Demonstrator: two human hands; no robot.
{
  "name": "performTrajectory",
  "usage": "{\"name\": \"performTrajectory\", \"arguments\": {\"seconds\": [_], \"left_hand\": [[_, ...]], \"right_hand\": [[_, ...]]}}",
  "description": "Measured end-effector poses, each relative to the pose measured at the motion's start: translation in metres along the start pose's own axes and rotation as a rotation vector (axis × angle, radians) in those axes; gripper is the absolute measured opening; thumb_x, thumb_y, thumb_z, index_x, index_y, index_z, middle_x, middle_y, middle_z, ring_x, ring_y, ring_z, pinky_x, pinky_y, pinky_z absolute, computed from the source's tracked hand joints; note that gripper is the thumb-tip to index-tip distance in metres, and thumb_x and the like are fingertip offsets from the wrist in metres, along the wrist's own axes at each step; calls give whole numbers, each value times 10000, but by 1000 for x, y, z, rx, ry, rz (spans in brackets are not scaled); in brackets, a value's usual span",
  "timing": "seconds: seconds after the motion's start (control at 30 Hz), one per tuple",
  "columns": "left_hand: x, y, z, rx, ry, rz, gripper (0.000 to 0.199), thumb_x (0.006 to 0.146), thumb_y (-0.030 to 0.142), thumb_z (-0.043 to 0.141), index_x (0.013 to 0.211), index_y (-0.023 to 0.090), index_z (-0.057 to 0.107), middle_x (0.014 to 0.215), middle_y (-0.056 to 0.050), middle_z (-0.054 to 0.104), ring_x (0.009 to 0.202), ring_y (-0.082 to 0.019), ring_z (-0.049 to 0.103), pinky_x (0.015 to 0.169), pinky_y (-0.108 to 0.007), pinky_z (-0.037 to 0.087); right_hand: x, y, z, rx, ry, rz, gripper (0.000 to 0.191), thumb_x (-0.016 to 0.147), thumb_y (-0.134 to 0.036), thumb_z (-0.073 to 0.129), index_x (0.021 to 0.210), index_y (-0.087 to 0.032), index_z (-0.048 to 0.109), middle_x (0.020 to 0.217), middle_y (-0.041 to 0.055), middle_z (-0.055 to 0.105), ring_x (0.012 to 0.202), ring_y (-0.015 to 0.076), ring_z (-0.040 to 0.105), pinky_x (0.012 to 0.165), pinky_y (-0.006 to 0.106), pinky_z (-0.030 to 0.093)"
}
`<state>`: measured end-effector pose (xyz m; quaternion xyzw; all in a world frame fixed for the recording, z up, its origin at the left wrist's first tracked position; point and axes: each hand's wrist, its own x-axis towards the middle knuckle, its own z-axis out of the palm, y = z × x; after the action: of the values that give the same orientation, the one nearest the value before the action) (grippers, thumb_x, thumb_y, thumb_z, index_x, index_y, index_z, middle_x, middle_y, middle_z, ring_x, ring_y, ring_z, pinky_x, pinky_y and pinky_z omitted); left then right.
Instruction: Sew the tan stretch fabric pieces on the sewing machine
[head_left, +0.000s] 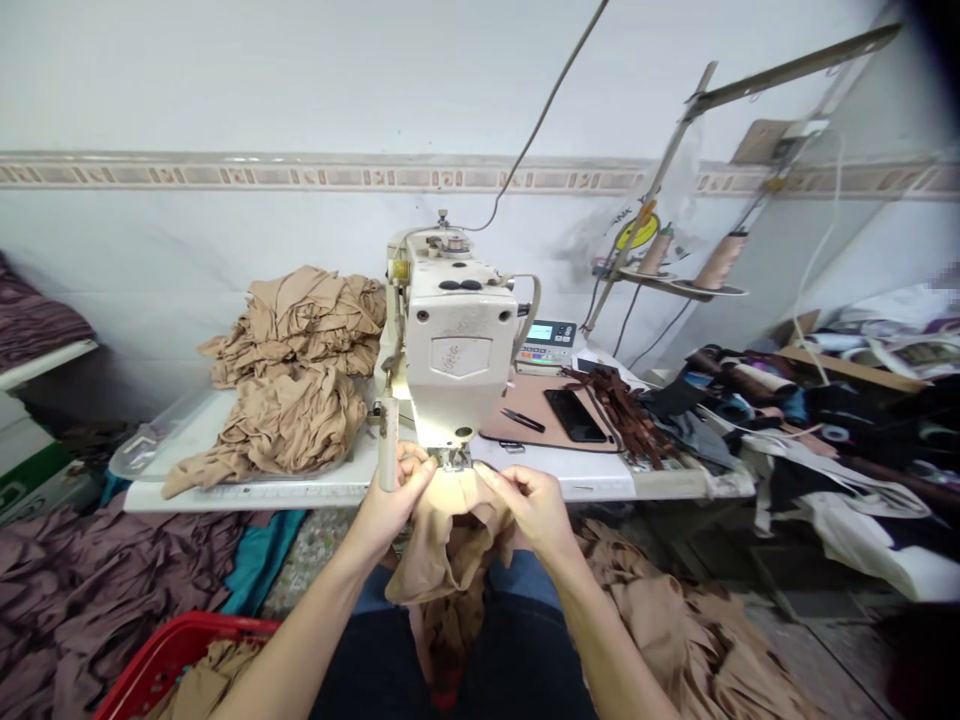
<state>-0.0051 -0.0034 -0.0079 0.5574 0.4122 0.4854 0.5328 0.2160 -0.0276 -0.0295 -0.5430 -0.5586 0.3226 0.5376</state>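
Note:
A white sewing machine (465, 340) stands in front of me with its lamp lit over the presser foot (454, 457). Beige fabric (442, 550) lies at the foot and hangs over the table's front edge onto my lap. My left hand (405, 490) pinches the fabric just left of the foot, thumb on top. On the other side my right hand (525, 495) pinches the fabric's right edge between thumb and fingers. The needle itself is too small to make out.
Heaped beige fabric (300, 370) sits left on the white table (615, 487). To the right are thread snips (523, 420), a phone (576, 415), brown straps (619, 400) and a control panel (547, 340). A red basket (187, 630) stands low left; thread cones (721, 262) rise behind.

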Motion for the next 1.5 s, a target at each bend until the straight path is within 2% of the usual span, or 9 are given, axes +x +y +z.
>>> {"name": "performTrajectory", "arguments": {"seconds": [0.2,0.33,0.5,0.67,0.93,1.13,1.3,1.4,1.5], "left_hand": [[-30,-36,-38,269,21,8,448,975,609,660,906,167,665,723,17,589,695,-161,550,657,-249,428],[-36,-40,-69,249,-11,-65,513,944,647,684,785,159,681,708,2,608,679,-161,546,653,-248,434],[-26,-24,-79,186,200,-26,529,824,680,801,800,160,708,711,-9,639,670,-168,574,646,-243,457],[-35,-29,-61,170,134,-115,600,780,751,799,799,158,717,707,-25,680,649,-178,597,622,-255,475],[-76,-44,-50,286,-326,-125,491,925,608,743,756,147,744,742,-29,630,701,-163,561,654,-255,416],[-89,-44,-26,224,-385,-171,386,879,425,814,1173,185,744,1108,-83,711,801,-159,573,688,-245,438],[-97,-53,0,223,-827,-294,372,729,448,913,916,168,756,710,41,558,612,-112,413,558,-229,341],[-95,-47,-2,260,-894,-253,423,809,562,833,751,166,699,643,43,448,580,-108,355,507,-244,256],[-89,-33,-6,305,-1006,-187,399,859,582,793,870,184,769,679,26,526,583,-119,397,511,-248,280]], "right_hand": [[-44,38,-2,38,98,32,582,865,-740,750,805,-161,771,758,61,701,691,231,639,632,316,516],[-78,38,15,46,161,-4,557,999,-647,643,700,-184,728,683,48,661,638,205,612,630,305,508],[-83,10,58,251,-185,123,632,944,-795,610,940,-187,780,886,70,736,591,160,550,569,284,486],[-79,-4,76,443,-401,253,678,888,-850,647,921,-175,703,735,5,631,591,138,532,557,250,473],[-83,-5,13,373,-473,334,558,871,-697,771,725,-205,554,626,-50,496,509,100,424,478,231,321],[-89,-28,-15,-72,-724,108,612,896,-331,793,600,-219,270,632,-80,237,602,101,230,529,267,175],[-90,-47,-28,-239,-881,-107,602,850,-242,837,536,-186,326,580,-92,239,560,92,196,521,289,134],[-87,-47,-38,-263,-899,-115,516,898,-311,821,521,-190,491,557,-80,388,533,94,286,518,281,182],[-89,-45,-40,-228,-786,-100,404,867,-318,842,545,-201,629,542,-66,514,508,99,380,520,256,263]]}}
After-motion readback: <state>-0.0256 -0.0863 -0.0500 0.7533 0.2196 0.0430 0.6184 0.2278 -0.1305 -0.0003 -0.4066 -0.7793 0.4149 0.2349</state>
